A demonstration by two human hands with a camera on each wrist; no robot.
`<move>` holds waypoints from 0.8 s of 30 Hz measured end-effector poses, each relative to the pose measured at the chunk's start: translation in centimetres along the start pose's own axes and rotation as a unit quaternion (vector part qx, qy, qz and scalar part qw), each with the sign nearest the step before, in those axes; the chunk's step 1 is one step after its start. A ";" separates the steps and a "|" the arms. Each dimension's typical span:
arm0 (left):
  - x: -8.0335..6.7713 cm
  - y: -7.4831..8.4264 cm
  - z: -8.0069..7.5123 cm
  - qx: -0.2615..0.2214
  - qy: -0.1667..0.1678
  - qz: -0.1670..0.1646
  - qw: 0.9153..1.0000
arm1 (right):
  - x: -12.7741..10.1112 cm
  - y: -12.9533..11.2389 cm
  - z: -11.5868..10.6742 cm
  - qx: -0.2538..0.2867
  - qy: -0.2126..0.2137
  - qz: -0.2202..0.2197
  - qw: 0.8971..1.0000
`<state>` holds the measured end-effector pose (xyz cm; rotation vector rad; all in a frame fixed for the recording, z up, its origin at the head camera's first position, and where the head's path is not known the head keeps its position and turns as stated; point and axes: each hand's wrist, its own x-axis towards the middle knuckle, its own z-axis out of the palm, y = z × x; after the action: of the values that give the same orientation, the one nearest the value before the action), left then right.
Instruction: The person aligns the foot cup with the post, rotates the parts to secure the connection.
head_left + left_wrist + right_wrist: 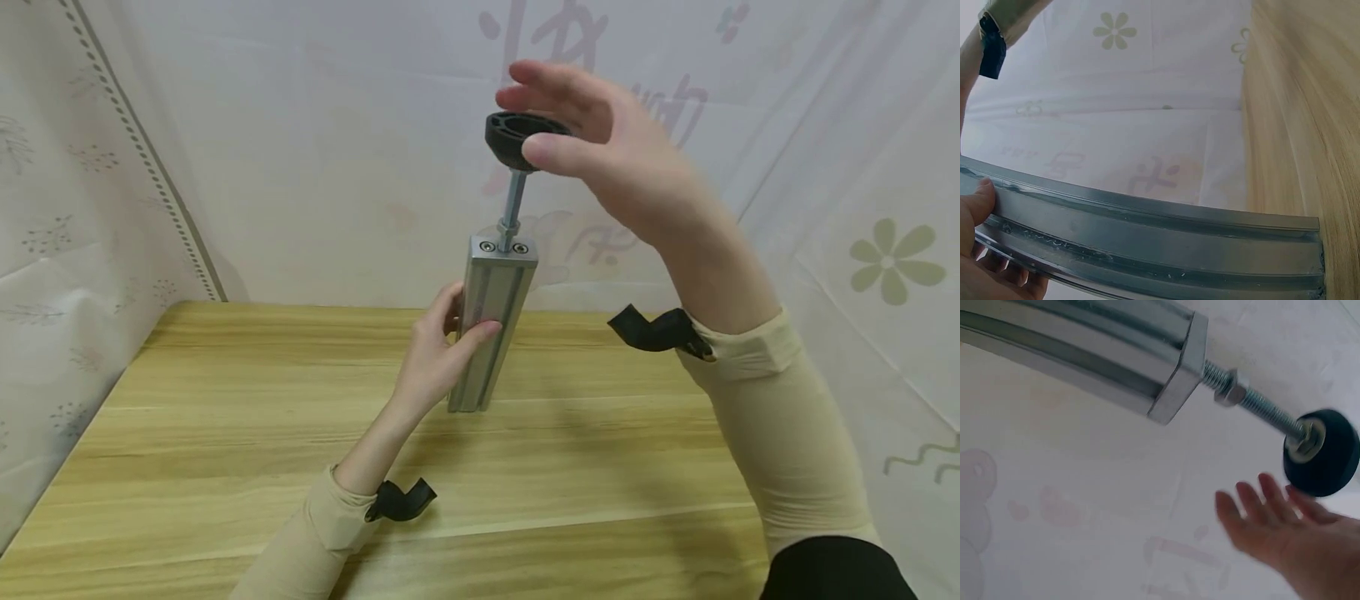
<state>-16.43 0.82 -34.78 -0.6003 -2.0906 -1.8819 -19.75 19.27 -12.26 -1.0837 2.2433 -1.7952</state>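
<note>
A silver aluminium profile (pixel 498 296) stands slightly tilted, its lower end at the tabletop. My left hand (pixel 433 354) grips it around the middle, thumb across the near face and fingers behind. From the end plate rises a threaded rod (pixel 1267 411) with a hex nut (pixel 1232 389) near the plate. A round black levelling foot (pixel 507 142) caps the rod. Beside this foot is my right hand (pixel 630 154), fingers loosely spread; the thumb overlaps the rim in the head view. In the right wrist view the fingers stand apart from the foot, and thumb contact is unclear.
The wooden table (pixel 225 417) lies beneath both arms. White patterned cloth (pixel 337 150) hangs behind it and along the sides. A black strap (pixel 405 502) sticks out from the left sleeve cuff, and a similar strap (pixel 652 329) from the right.
</note>
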 end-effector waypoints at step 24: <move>-0.1 -0.1 0.1 0.002 0.000 0.001 1.000 | 0.0 -0.1 -0.8 -0.045 -0.032 0.004 0.998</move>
<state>-16.33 0.93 -34.91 -0.5994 -2.0925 -1.8769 -20.08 19.93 -11.88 -1.1295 2.3064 -1.6471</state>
